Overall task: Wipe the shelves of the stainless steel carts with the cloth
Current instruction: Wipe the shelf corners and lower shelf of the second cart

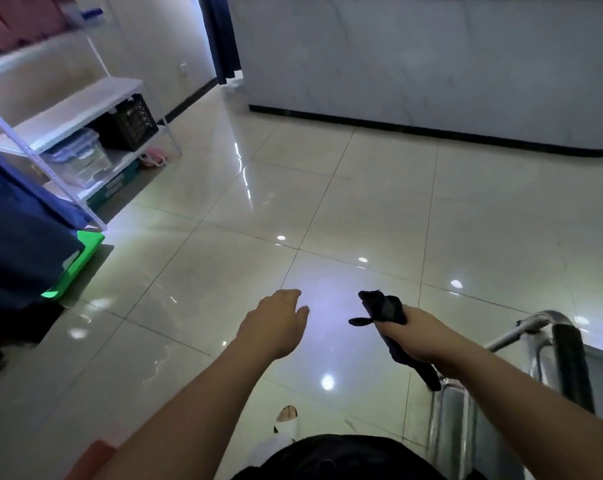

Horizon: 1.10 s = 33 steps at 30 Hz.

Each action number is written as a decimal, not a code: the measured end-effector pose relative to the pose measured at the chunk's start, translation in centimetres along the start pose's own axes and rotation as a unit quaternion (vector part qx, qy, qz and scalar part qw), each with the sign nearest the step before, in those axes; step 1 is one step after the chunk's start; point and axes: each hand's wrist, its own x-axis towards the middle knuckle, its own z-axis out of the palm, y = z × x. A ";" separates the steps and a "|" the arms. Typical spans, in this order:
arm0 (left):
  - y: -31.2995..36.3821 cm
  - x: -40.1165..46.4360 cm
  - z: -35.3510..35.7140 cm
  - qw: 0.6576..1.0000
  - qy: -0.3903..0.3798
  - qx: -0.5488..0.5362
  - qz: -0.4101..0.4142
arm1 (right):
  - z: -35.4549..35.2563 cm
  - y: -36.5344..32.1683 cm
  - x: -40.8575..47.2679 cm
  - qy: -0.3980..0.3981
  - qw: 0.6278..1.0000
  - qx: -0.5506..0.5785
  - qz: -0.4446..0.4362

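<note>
Cloth bunched in right hand's grip; left hand relaxed.

Your right hand, lower right of centre, grips a dark cloth bunched in its fingers, one end sticking up and the other hanging below the wrist. Your left hand, just left of it, hangs over the glossy tiled floor with relaxed fingers and holds nothing. At the lower right edge stands the stainless steel cart, its tubular handle partly wrapped in black. In the upper left a white shelving rack carries a black crate and a clear lidded box. A green board lies on the floor below it.
</note>
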 end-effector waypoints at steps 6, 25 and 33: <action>-0.7 11.4 -4.7 0.995 -0.054 0.042 0.076 | -1.3 -4.1 5.6 0.041 0.997 0.032 0.052; 27.5 44.9 -9.6 0.956 -0.098 0.110 0.252 | -31.6 0.6 22.6 0.184 0.961 0.162 0.126; 39.1 57.7 -9.3 0.938 -0.129 0.141 0.289 | -45.5 2.1 29.4 0.204 0.964 0.082 0.151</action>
